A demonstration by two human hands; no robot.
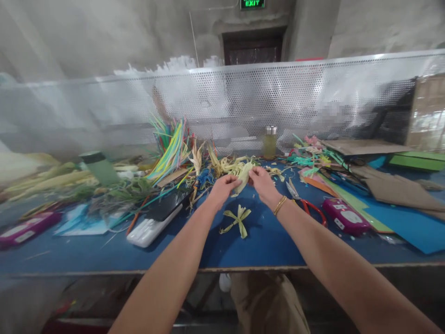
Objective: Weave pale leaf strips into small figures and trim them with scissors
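Observation:
A pale green-yellow corn husk [244, 178] is stretched between my two hands above the blue table [267, 250]. My left hand [225, 188] pinches its lower left edge. On the other side, my right hand [263, 182], with a gold bracelet at the wrist, pinches the husk's right edge. Below the hands, a knotted husk piece [238, 221] with several spread arms lies flat on the table. Red-handled scissors [311, 211] rest beside my right forearm, partly hidden by it.
Colourful pipe cleaners [172, 148] and dry husks [196, 160] stand at the back left. A dark phone [168, 206] lies over a white device [153, 229]. Rightward are a purple box [346, 216], blue paper [406, 225] and cardboard [399, 188]. A glass bottle [270, 143] stands behind, before a perforated metal screen [250, 102].

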